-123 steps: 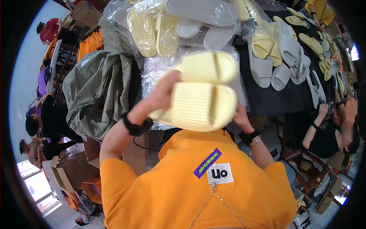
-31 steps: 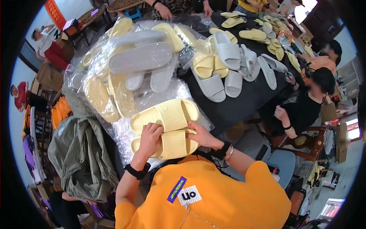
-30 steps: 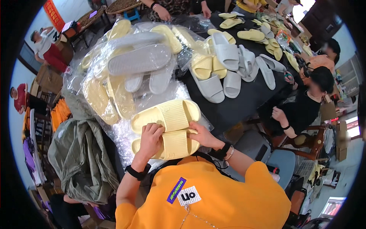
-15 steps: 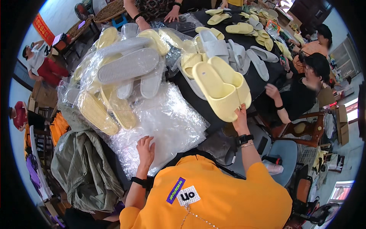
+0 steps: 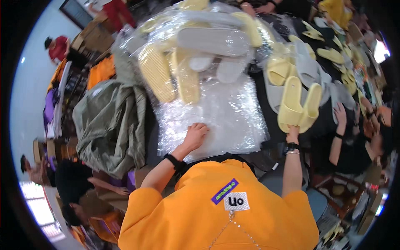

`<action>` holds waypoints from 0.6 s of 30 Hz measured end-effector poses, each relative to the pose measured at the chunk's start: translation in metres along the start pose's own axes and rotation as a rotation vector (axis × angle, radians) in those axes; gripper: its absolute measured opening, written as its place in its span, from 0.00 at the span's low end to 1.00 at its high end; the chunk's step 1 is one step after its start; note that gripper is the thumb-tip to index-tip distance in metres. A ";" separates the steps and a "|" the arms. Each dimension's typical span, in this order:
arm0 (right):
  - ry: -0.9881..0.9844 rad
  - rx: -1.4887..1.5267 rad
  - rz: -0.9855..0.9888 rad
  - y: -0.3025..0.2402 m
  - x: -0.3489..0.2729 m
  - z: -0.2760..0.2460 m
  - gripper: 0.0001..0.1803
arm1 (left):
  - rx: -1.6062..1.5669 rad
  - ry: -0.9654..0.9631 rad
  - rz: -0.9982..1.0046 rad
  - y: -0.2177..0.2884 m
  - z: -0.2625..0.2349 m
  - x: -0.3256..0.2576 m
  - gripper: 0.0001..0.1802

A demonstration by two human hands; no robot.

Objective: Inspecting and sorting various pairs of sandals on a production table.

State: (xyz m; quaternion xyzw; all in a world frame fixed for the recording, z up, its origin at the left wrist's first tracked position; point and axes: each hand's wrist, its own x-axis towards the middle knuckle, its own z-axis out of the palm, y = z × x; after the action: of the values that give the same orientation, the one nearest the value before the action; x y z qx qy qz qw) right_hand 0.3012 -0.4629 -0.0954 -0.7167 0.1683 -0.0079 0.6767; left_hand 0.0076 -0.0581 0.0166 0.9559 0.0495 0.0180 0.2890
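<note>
My left hand point(image 5: 194, 135) rests flat on a stack of clear plastic bags point(image 5: 216, 116) at the near edge of the dark table point(image 5: 266, 89), fingers curled down on the top bag. My right hand point(image 5: 292, 131) is stretched out to the right and grips the heel end of a pair of pale yellow slippers point(image 5: 298, 104), held side by side over the table among other loose slippers. I wear an orange shirt and a black band on each wrist.
Bagged yellow and grey slippers point(image 5: 196, 54) pile up beyond the plastic bags. Loose yellow and grey slippers point(image 5: 329, 58) cover the table's right part. An olive green cloth point(image 5: 110, 123) lies at the left. Another person's hand point(image 5: 341, 114) reaches in at the right; other people sit around.
Both hands held the yellow pair over the bags a second ago. My right hand has since carried the pair out to the right, and my left hand dropped onto the plastic bags.
</note>
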 end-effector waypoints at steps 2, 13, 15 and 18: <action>-0.013 -0.030 0.073 -0.022 -0.005 0.005 0.34 | -0.016 0.031 -0.025 0.001 -0.003 -0.003 0.13; 0.259 -0.028 0.226 -0.023 -0.046 -0.007 0.36 | -1.304 0.267 -0.727 -0.042 -0.029 0.002 0.15; 0.243 -0.046 0.280 -0.034 -0.058 -0.007 0.33 | -1.403 0.316 -0.677 -0.044 -0.036 0.001 0.24; 0.188 -0.082 0.309 -0.043 -0.073 -0.013 0.30 | -1.537 0.453 -0.631 -0.037 -0.054 0.011 0.29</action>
State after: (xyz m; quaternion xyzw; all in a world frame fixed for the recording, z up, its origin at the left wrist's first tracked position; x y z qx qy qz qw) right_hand 0.2394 -0.4560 -0.0365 -0.7053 0.3392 0.0360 0.6215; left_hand 0.0119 0.0036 0.0406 0.4102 0.3433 0.1557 0.8305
